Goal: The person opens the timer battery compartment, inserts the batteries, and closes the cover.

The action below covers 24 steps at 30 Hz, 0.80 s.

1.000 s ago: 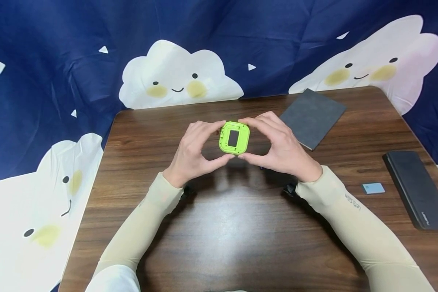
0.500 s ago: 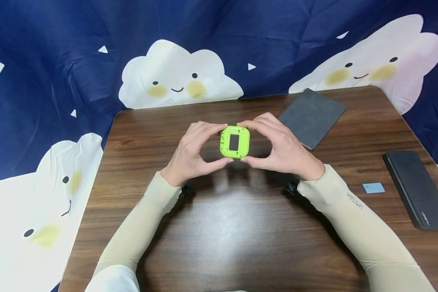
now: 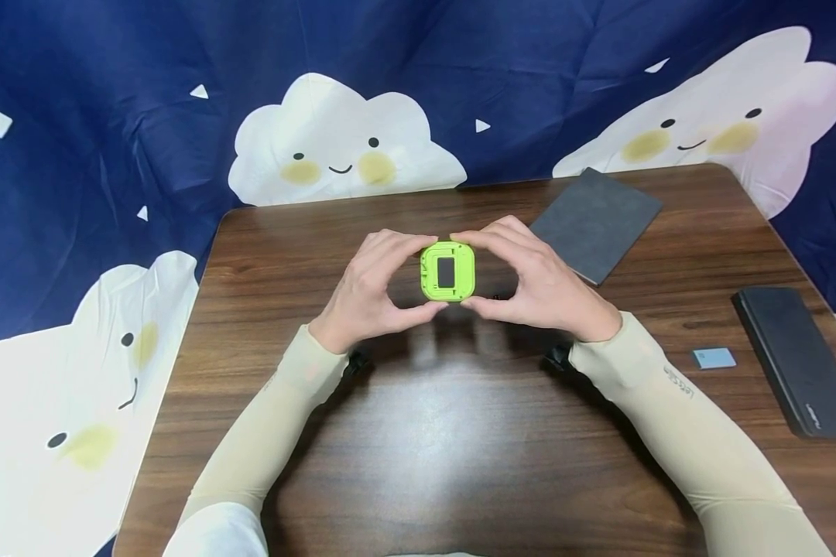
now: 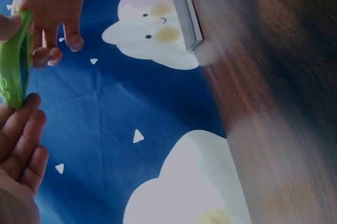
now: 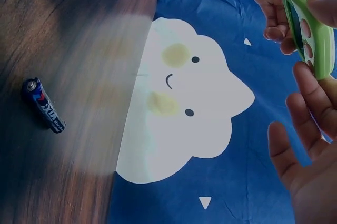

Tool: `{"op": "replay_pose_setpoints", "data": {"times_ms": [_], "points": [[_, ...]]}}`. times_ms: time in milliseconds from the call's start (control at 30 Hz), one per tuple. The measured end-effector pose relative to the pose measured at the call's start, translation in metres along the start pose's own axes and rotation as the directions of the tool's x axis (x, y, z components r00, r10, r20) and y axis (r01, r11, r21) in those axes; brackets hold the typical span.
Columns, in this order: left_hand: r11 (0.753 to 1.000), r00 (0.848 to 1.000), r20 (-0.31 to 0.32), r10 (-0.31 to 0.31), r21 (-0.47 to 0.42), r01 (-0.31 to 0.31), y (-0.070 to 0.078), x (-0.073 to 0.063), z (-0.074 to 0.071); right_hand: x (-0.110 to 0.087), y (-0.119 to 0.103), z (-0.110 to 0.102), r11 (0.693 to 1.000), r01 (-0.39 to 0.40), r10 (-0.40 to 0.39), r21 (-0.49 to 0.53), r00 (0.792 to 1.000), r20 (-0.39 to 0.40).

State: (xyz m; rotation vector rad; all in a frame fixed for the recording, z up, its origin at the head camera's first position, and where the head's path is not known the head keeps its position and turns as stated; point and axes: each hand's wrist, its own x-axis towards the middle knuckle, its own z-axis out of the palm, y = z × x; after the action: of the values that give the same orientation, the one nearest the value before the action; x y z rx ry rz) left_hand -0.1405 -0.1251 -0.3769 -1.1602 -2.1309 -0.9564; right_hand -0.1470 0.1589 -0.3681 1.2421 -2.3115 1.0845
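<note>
A small lime-green case [image 3: 464,272], square with rounded corners and a dark rectangular window, is held up over the table in the head view. My left hand [image 3: 368,290] pinches its left side, index finger at the top edge and thumb at the bottom. On the opposite side, my right hand [image 3: 546,282] grips it the same way. Both wrist views show the green case [image 4: 11,71] edge-on between the fingers. A dark blue battery [image 5: 44,105] lies on the table in the right wrist view; in the head view my right hand mostly hides it.
A dark grey notebook [image 3: 599,224] lies at the back right of the wooden table [image 3: 432,464]. Further right are a small light-blue box [image 3: 714,358] and a long black case [image 3: 797,363]. A blue cloud-print curtain [image 3: 501,62] hangs behind the table.
Both hands have brought the green case slightly down in the head view and turned it a little straighter. Their pinching hold on it stays the same.
</note>
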Motion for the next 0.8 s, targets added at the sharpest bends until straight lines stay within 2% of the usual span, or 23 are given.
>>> {"op": "replay_pose_setpoints", "data": {"times_ms": [267,433,800], "points": [[0.999,1.000,-0.018,-0.022,0.039,0.022,0.0000,-0.0001,0.0020,0.0010,0.0016,0.0008,1.000,0.010,-0.010,-0.022,0.999,-0.038],[0.998,1.000,-0.012,-0.018,0.056,0.018,-0.0003,-0.0013,0.0029,0.0003,0.0031,0.0015,1.000,0.012,-0.013,-0.023,0.999,-0.031],[0.994,1.000,0.005,-0.003,0.108,0.003,-0.0040,-0.0017,0.0035,-0.0012,0.0001,0.0035,0.997,-0.071,0.071,-0.023,0.997,0.009]]}}
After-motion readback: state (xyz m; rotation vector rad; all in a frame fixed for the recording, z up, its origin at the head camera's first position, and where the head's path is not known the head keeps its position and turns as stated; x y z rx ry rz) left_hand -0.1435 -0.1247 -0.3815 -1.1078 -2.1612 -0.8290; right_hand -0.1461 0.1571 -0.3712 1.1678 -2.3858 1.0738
